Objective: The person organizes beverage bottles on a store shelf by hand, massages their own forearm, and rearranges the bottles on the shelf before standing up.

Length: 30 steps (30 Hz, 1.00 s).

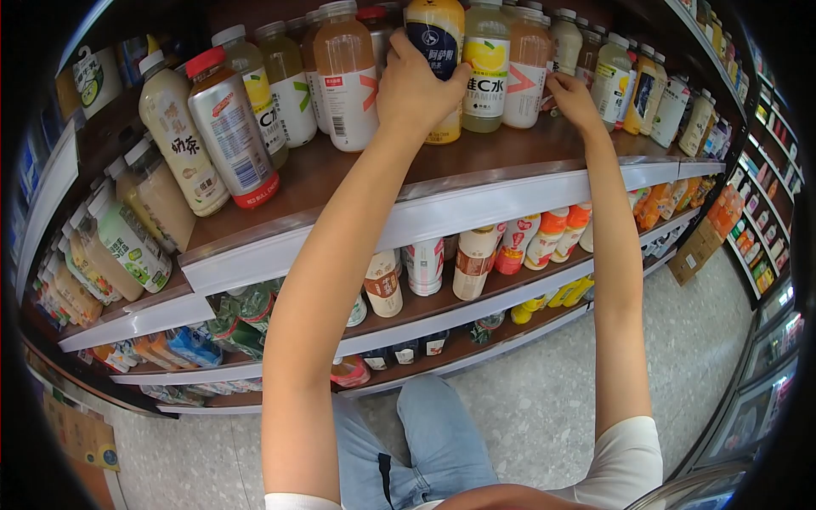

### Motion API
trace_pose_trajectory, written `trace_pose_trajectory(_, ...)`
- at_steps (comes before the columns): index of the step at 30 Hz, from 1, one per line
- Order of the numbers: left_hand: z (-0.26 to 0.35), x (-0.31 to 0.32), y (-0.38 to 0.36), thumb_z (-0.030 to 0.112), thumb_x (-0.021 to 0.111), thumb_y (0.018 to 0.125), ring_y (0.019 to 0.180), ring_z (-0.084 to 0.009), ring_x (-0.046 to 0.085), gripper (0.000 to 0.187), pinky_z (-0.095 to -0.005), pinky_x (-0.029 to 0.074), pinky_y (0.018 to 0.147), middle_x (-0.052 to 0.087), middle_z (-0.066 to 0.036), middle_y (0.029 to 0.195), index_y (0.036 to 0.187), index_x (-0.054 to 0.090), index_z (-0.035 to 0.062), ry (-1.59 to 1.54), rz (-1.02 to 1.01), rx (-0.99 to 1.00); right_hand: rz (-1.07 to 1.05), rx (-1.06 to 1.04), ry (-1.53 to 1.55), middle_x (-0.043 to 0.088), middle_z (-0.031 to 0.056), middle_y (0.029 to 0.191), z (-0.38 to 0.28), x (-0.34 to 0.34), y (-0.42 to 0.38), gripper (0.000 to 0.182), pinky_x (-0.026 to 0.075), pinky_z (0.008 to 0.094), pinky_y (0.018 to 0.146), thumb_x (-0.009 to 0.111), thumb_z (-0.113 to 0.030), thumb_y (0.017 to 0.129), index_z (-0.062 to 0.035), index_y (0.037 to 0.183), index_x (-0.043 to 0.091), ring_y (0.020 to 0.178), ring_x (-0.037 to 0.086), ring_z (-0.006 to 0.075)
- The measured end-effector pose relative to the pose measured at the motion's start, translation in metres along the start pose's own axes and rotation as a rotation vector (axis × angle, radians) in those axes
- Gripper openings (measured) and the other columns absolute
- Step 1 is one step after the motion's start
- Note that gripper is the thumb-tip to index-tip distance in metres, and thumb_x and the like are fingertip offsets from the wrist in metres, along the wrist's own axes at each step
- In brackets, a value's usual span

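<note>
My left hand (425,92) is wrapped round a yellow milk tea bottle (438,38) with a dark blue label, upright at the front of the top shelf. Right of it stand a bottle of lemon vitamin C water (486,61) and a bottle of peach-coloured drink (527,68). By that last bottle's right side, my right hand (573,98) has its fingers curled in among the bottles. The fingertips are partly hidden, and what they hold, if anything, does not show. Another peach-coloured bottle (346,81) stands left of my left hand.
On the left of the brown shelf (340,183) stand a red-capped bottle (231,127) and a cream milk tea bottle (180,136). More bottles (608,81) line the right. Lower shelves hold bottles and packets. Cardboard boxes (701,251) sit on the floor at the right.
</note>
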<state>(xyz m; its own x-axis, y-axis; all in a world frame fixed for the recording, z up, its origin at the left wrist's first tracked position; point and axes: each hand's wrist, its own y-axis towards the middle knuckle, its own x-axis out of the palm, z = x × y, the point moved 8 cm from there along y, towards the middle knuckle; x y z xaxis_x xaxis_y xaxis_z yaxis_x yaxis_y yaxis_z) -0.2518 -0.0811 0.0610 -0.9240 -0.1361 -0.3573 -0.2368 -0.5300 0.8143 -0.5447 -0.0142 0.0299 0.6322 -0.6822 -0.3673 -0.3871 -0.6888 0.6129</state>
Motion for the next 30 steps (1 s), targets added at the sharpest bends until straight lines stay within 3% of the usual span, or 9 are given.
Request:
trace_pose_trajectory(10,0.001,0.000,-0.004,0.041,0.087,0.057,0.113,-0.0382,0.054,0.107,-0.0447,0.049,0.089,0.049,-0.024,0.122,0.133,0.024,-0.0001,0.180,-0.006,0.000,-0.002,0.006,-0.010,0.068,0.0109,0.081,0.006,-0.001,0.004,0.030,0.049,0.0260,0.057,0.052,-0.022,0.093,0.0057,0.101,0.063,0.060,0.063,0.0151)
trace_pose_trajectory(13,0.002,-0.001,-0.005,0.038,0.087,0.057,0.113,-0.0397,0.052,0.107,-0.0449,0.049,0.090,0.048,-0.024,0.122,0.134,0.023,-0.0002,0.165,0.013,0.018,-0.022,0.030,-0.037,0.066,0.0082,0.085,0.006,0.000,0.003,0.029,0.050,0.0241,0.061,0.047,-0.022,0.096,0.0023,0.101,0.063,0.063,0.062,0.0142)
trace_pose_trajectory(16,0.004,-0.001,-0.005,0.036,0.086,0.058,0.111,-0.0406,0.053,0.107,-0.0450,0.049,0.090,0.048,-0.025,0.121,0.135,0.022,-0.0004,0.153,-0.002,0.021,-0.006,-0.002,-0.003,0.068,0.0107,0.082,0.005,0.000,0.004,0.030,0.049,0.0262,0.057,0.052,-0.021,0.093,0.0054,0.101,0.063,0.059,0.063,0.0151)
trace_pose_trajectory(25,0.000,0.006,0.000,0.029,0.079,0.062,0.114,-0.0418,0.053,0.109,-0.0436,0.047,0.094,0.046,-0.029,0.128,0.142,0.011,-0.0024,-0.019,-0.080,0.025,-0.030,0.026,-0.040,0.066,0.0087,0.084,0.006,0.001,0.003,0.030,0.050,0.0243,0.061,0.047,-0.022,0.097,0.0028,0.103,0.062,0.064,0.062,0.0145)
trace_pose_trajectory(28,-0.003,0.011,0.000,0.030,0.078,0.063,0.115,-0.0419,0.053,0.109,-0.0437,0.046,0.096,0.047,-0.030,0.127,0.142,0.009,-0.0029,-0.097,-0.162,-0.035,-0.011,0.001,-0.010,0.068,0.0107,0.083,0.005,0.000,0.003,0.029,0.048,0.0258,0.056,0.052,-0.022,0.093,0.0039,0.100,0.063,0.059,0.063,0.0145)
trace_pose_trajectory(30,0.001,0.010,0.000,0.028,0.078,0.065,0.110,-0.0403,0.057,0.106,-0.0415,0.047,0.095,0.053,-0.031,0.120,0.138,0.010,-0.0086,-0.089,-0.145,-0.006,-0.011,0.006,-0.004,0.068,0.0106,0.083,0.006,0.000,0.004,0.029,0.048,0.0256,0.055,0.052,-0.022,0.093,0.0040,0.099,0.063,0.059,0.062,0.0145)
